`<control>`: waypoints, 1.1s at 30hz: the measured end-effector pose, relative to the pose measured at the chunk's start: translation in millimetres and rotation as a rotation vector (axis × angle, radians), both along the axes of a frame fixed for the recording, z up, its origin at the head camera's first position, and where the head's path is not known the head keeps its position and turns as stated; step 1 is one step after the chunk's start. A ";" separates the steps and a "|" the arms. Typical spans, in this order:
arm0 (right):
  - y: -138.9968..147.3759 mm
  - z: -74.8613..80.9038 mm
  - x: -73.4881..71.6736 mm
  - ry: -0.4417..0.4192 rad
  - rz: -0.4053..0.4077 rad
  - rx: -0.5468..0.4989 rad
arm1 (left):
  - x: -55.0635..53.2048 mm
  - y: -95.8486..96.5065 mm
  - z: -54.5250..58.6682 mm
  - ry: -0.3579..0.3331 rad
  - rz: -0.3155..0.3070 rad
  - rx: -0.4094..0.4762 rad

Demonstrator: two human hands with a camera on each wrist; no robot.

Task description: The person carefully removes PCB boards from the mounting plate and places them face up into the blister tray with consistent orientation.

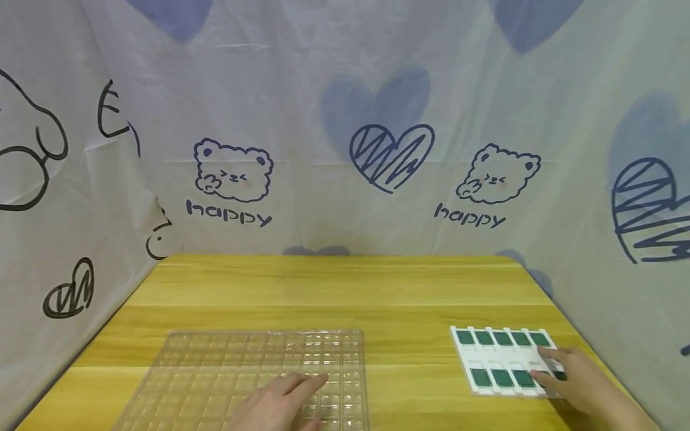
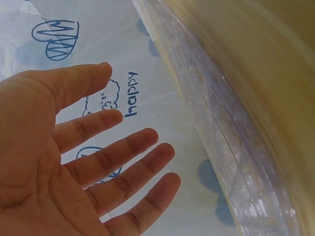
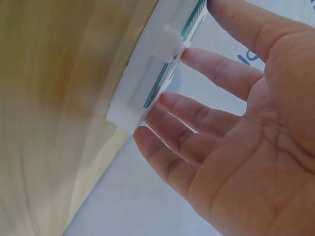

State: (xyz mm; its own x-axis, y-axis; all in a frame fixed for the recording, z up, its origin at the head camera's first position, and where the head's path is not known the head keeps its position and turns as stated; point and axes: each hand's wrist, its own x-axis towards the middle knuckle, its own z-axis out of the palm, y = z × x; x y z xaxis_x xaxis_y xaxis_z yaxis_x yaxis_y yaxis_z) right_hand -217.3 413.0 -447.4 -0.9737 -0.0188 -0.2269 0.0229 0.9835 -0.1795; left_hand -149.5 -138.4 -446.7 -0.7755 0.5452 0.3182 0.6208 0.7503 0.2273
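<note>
Clock dirs. per head view; person's left grip (image 1: 277, 402) at 7 o'clock, over the clear tray (image 1: 221, 374), fingers extended, relaxed & apart; can't tell if any tip touches the plastic; tray also approx. 7 o'clock, gridded w/ small cells, far edge straight across, near side cut off by frame bottom; right grip (image 1: 579, 378) at 4 o'clock, at the 3 o'clock end of the white holder (image 1: 504, 356), fingers loosely extended, thumb & index apart; R wrist cam has fingertips right at holder's edge, exact contact hard to tell; holder lies flat on the wooden tabletop (image 1: 345, 290), approx. 4 o'clock, w/ green pieces (image 1: 502, 339) in two rows; five in far row, near row partly hidden by the hand.

Room: strip of wood btwn tray's 3 o'clock edge & holder's 9 o'clock edge, the two well apart; wide band of wood runs from both far edges toward 12, up to back edge; past holder's 3 o'clock end it's tight, hand & wrist taking up much of the gap to the side edge; patterned cloth (image 1: 312, 179) hangs just beyond back edge & along both sides.
</note>
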 end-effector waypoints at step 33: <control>-46.3 2.8 23.4 -0.114 -0.094 -0.061 | 7.6 -8.6 8.5 -0.055 0.142 -0.002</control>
